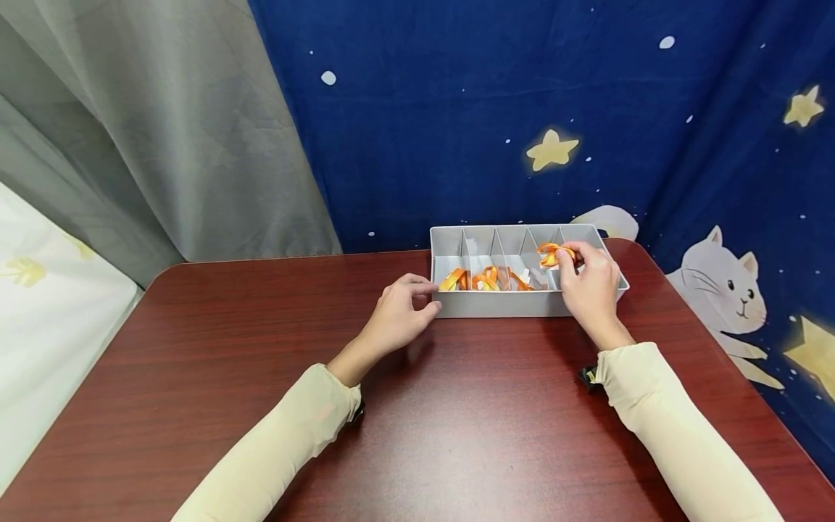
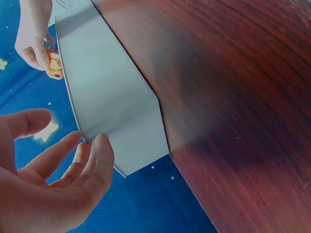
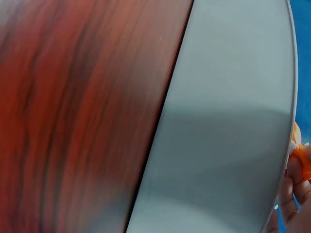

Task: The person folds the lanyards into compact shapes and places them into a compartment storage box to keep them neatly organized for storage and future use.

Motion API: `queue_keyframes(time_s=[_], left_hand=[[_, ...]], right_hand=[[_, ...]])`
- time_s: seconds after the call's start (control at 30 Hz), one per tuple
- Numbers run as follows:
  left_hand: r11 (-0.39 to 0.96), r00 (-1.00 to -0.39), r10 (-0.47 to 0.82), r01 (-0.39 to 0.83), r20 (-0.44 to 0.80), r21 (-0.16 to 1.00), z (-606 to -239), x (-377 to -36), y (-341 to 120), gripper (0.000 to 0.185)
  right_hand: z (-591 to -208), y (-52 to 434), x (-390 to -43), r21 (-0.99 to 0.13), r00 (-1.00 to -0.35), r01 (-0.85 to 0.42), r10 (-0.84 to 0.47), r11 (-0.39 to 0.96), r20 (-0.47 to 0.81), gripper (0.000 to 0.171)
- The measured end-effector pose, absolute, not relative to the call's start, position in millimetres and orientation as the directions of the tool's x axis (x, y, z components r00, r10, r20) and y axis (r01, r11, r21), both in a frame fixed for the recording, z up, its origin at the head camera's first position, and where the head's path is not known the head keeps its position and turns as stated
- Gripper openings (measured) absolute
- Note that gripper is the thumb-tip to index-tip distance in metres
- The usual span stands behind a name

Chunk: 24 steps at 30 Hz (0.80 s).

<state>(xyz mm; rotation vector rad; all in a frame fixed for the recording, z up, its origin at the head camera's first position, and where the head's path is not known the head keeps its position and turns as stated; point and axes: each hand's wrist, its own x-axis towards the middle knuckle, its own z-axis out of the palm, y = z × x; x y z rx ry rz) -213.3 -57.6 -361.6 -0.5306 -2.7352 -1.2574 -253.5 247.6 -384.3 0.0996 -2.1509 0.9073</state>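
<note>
A grey divided box (image 1: 502,305) with clear partitions stands near the table's back edge. Orange ribbon pieces lie in its left compartments, among them a ribbon piece (image 1: 453,280) at the far left. My right hand (image 1: 592,286) pinches a looped orange ribbon (image 1: 553,254) between thumb and fingers, over the right part of the box. That ribbon shows also above the rim in the left wrist view, and partly at the right edge of the right wrist view. My left hand (image 1: 400,313) is at the box's front left corner, fingers loosely bent, fingertips touching the rim.
The box rests on a dark red wooden table (image 1: 261,348). Directly behind it hangs a blue curtain (image 1: 417,130) with stars and a cat print. A grey curtain (image 1: 176,130) hangs at the left, beside a white cloth (image 1: 52,312).
</note>
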Motion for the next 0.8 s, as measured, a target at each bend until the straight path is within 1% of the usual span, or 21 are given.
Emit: queue_keyframes(time_s=[0.13,0.3,0.53,0.63,0.8], left_hand=[[0.595,-0.939,0.272,0.336,0.21,0.73,-361.0,-212.6,-57.6,0.031],[0.591,-0.941,0.267,0.329,0.206,0.737,-361.0,-212.4,-58.1,0.031],[0.582,-0.94,0.267,0.331,0.21,0.743,-362.3,-212.3,-57.7,0.032],[0.583,-0.942,0.265,0.328,0.208,0.744,-363.2,-212.2,-58.0,0.031],[0.581,-0.94,0.268,0.332,0.21,0.743,-363.6,-212.4,-57.7,0.031]], right_hand=[[-386.0,251.3,-253.7,-0.572,-0.702,-0.32,0.216,0.756,0.679,0.018],[-385.9,253.5,-252.2,-0.597,-0.716,-0.284,0.248,0.75,0.652,0.019],[-388.7,257.5,-252.0,-0.622,-0.707,-0.242,0.304,0.745,0.639,0.019],[-392.1,257.8,-252.2,-0.612,-0.712,-0.247,0.288,0.751,0.64,0.019],[-394.0,257.5,-251.5,-0.578,-0.739,-0.25,0.232,0.776,0.632,0.019]])
